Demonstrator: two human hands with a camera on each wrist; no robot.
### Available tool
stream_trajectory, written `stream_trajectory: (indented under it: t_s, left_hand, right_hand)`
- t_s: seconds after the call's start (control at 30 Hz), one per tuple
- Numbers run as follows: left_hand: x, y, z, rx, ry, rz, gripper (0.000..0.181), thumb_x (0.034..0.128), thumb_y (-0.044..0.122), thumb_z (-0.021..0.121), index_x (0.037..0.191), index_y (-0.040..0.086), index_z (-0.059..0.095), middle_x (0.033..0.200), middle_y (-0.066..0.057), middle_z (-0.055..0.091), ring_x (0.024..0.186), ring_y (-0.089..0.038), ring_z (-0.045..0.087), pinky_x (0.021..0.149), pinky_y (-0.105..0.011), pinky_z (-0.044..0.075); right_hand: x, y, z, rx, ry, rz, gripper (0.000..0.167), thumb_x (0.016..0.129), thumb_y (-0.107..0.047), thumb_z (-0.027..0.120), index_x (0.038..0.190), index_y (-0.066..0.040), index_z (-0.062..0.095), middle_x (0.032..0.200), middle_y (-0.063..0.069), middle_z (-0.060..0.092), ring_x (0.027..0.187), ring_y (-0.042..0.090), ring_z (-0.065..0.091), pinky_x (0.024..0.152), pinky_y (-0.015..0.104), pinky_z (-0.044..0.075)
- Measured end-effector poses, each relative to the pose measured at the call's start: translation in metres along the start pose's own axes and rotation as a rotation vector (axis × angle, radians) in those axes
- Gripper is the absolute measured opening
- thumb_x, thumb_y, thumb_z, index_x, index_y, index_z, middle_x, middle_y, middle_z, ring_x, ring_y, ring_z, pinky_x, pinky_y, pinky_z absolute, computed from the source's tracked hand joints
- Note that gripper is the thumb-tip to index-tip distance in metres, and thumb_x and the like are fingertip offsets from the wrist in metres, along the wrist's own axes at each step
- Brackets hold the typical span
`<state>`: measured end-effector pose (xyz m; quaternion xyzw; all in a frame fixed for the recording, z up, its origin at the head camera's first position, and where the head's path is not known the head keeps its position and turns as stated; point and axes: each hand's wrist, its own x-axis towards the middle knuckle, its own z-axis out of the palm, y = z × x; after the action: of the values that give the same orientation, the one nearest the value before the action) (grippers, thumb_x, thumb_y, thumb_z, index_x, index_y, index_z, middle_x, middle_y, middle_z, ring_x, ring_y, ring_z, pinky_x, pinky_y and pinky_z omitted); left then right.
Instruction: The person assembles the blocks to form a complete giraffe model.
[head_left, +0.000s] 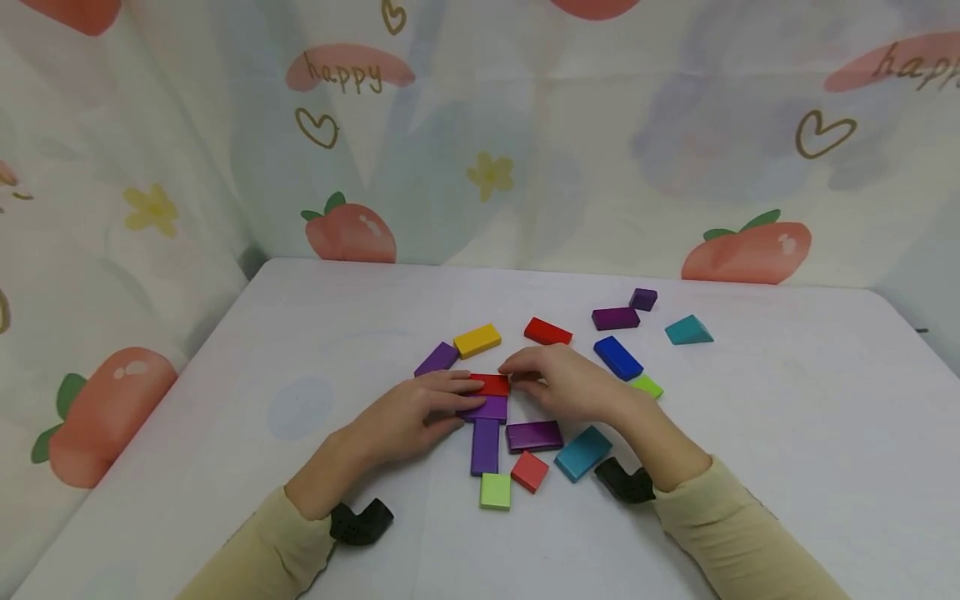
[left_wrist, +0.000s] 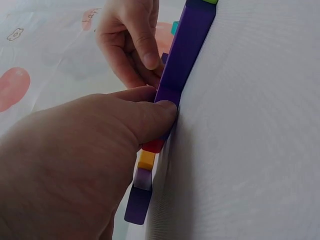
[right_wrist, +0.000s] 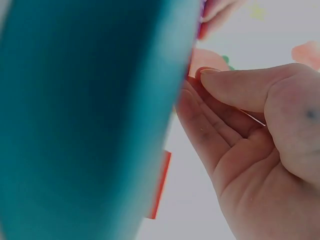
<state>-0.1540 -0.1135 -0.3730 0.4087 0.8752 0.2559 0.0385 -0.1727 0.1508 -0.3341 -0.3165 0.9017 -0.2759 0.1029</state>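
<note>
My left hand (head_left: 412, 417) lies with its fingers over the left ends of a red block (head_left: 491, 384) and a purple block (head_left: 489, 408), flat on the table and side by side. In the left wrist view, the left thumb (left_wrist: 157, 120) rests against the purple block. My right hand (head_left: 566, 383) has its fingertips at the red block's right end, with no block visible between thumb and fingers. Another purple block (head_left: 485, 447) runs down from the first, and a light green square block (head_left: 495, 492) sits at its lower end.
Yellow (head_left: 477, 341) and purple (head_left: 437, 358) blocks lie above the left hand. Near the right wrist are a teal block (head_left: 583, 453), a dark purple block (head_left: 534, 436) and a red square block (head_left: 529, 472). Farther back lie red (head_left: 547, 331), blue (head_left: 618, 357) and teal wedge (head_left: 688, 330) blocks.
</note>
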Motion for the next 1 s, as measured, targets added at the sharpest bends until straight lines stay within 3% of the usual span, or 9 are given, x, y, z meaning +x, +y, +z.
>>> stream_trajectory:
  t_s: [0.17, 0.3, 0.53, 0.63, 0.83, 1.0]
  left_hand:
    - [0.001, 0.002, -0.001, 0.0, -0.009, -0.009, 0.04, 0.0958, 0.015, 0.071, 0.135, 0.018, 0.068, 0.146, 0.005, 0.055, 0.14, -0.015, 0.042, 0.112, -0.04, 0.039]
    - [-0.001, 0.002, -0.001, 0.004, -0.017, -0.021, 0.04, 0.0959, 0.016, 0.071, 0.135, 0.018, 0.068, 0.146, 0.006, 0.055, 0.141, -0.015, 0.042, 0.112, -0.041, 0.038]
    - [0.001, -0.001, -0.001, 0.001, -0.009, -0.005, 0.039, 0.0961, 0.016, 0.071, 0.135, 0.018, 0.068, 0.146, 0.006, 0.055, 0.141, -0.015, 0.042, 0.112, -0.041, 0.038]
    - [0.001, 0.0, 0.0, -0.003, -0.009, -0.002, 0.039, 0.0961, 0.016, 0.071, 0.135, 0.018, 0.068, 0.146, 0.006, 0.055, 0.14, -0.015, 0.042, 0.112, -0.041, 0.038]
    - [0.001, 0.0, 0.0, -0.01, -0.008, -0.009, 0.039, 0.0959, 0.016, 0.071, 0.135, 0.018, 0.068, 0.146, 0.006, 0.055, 0.14, -0.014, 0.043, 0.111, -0.04, 0.039]
    - [0.001, -0.001, -0.001, -0.009, -0.003, -0.004, 0.039, 0.0957, 0.016, 0.072, 0.134, 0.018, 0.068, 0.145, 0.006, 0.055, 0.14, -0.013, 0.043, 0.112, -0.04, 0.039]
  right_hand:
    - [0.003, 0.003, -0.014, -0.021, 0.038, 0.017, 0.029, 0.097, -0.002, 0.064, 0.126, -0.001, 0.068, 0.116, 0.011, 0.07, 0.105, 0.025, 0.065, 0.092, 0.041, 0.056]
    - [0.016, 0.003, -0.028, -0.054, 0.04, 0.024, 0.03, 0.096, -0.002, 0.066, 0.126, 0.001, 0.068, 0.113, 0.014, 0.07, 0.101, 0.026, 0.064, 0.09, 0.041, 0.056]
    - [0.045, 0.01, -0.036, -0.069, 0.054, 0.035, 0.035, 0.095, -0.005, 0.069, 0.13, 0.0, 0.066, 0.124, 0.016, 0.067, 0.112, 0.033, 0.062, 0.097, 0.044, 0.053]
    - [0.055, 0.012, -0.034, -0.061, 0.018, 0.037, 0.037, 0.096, -0.006, 0.069, 0.132, 0.0, 0.064, 0.129, 0.016, 0.064, 0.115, 0.033, 0.061, 0.098, 0.044, 0.052]
    - [0.07, 0.011, -0.03, -0.058, -0.128, 0.078, 0.043, 0.097, -0.008, 0.068, 0.139, -0.006, 0.06, 0.137, 0.013, 0.059, 0.113, 0.029, 0.06, 0.098, 0.04, 0.052]
    - [0.079, 0.009, -0.026, -0.13, -0.184, 0.077, 0.046, 0.097, -0.007, 0.068, 0.142, -0.005, 0.059, 0.14, 0.013, 0.057, 0.108, 0.027, 0.059, 0.099, 0.037, 0.051]
